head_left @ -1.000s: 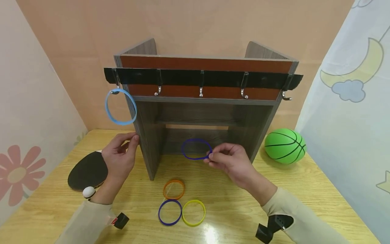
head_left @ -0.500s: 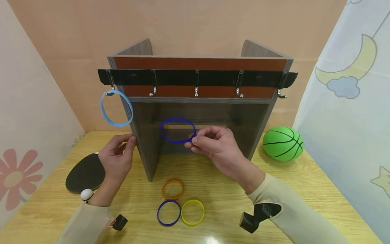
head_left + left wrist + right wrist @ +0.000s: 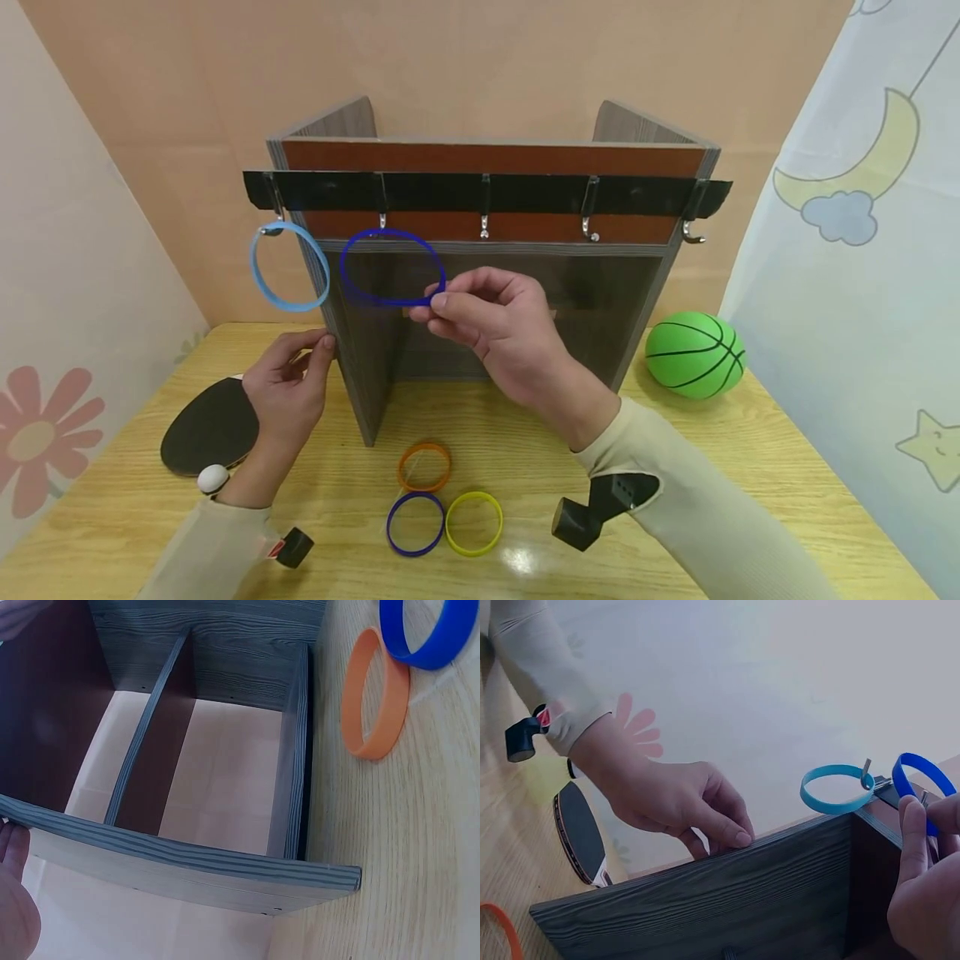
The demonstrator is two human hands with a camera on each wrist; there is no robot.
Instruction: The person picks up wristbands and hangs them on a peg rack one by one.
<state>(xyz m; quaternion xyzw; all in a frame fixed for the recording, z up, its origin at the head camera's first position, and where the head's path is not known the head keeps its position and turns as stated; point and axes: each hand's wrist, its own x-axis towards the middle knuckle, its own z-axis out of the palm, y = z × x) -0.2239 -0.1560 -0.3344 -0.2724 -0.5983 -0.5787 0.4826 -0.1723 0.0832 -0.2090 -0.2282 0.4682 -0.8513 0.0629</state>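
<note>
In the head view my right hand [image 3: 502,329] pinches a dark blue silicone wristband [image 3: 393,232] between thumb and fingers. The raised band is in front of the second hook [image 3: 383,221] from the left and overlaps it in view; I cannot tell whether they touch. My left hand [image 3: 288,379] holds the front edge of the left side panel [image 3: 352,367] of a grey wooden shelf, thumb on the edge and fingers at the outer side. A light blue wristband [image 3: 288,307] hangs on the leftmost hook [image 3: 272,231], also visible in the right wrist view.
On the table lie an orange wristband [image 3: 425,444], another dark blue one [image 3: 390,537] and a yellow one [image 3: 474,552]. A black table tennis bat [image 3: 210,425] and white ball [image 3: 213,478] are left; a green ball [image 3: 695,354] is right. Further hooks [image 3: 484,225] line the black strip [image 3: 435,192].
My right hand has carried the dark blue wristband up and to the left, from low before the shelf opening to hook height. The left hand has kept its place on the panel.
</note>
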